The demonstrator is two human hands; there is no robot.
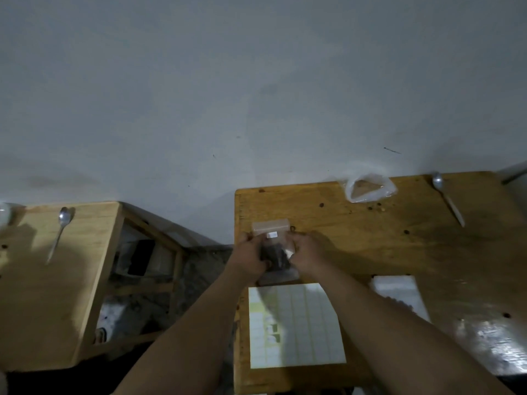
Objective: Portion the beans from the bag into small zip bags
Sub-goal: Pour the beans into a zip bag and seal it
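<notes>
Fingers point(298, 243) of both hands are curling in on the sides of a small zip bag point(273, 243). The left hand point(248, 256) is gripping its left edge and the right hand point(310, 253) its right edge. Single fingertips are too blurred to tell apart.

The bag is clear, soft plastic, roughly rectangular, w/ a dark clump of beans point(277, 259) filling its middle and a small white label point(272, 235) stuck near its far end. It's sitting low over the front-left part of a wooden table point(427, 252). Pinkish-brown flat strips are showing at its far end point(271, 226) and near end; can't tell if they're part of the same bag or a stack beneath.

Just nearer the person, 1 white sticker sheet point(296, 323) is lying flat, ruled in a grid, a few cells peeled. To its right 1 white rectangular sheet point(395, 292) is lying w/ dark beans along its edge. Glossy crinkled plastic point(490, 346) is catching light at the table's near-right corner.

At the table's back edge 1 larger clear plastic bag point(368, 189) is slumping open, brownish contents inside. A few loose beans point(376, 208) are lying just beside it.

Metal spoons: 2. One point(447, 199) is lying at the back right of this table. The other point(60, 235) is on a 2nd, paler wooden table point(57, 295) at left, near a white rounded bowl point(4, 218) cut off by the frame.
</notes>
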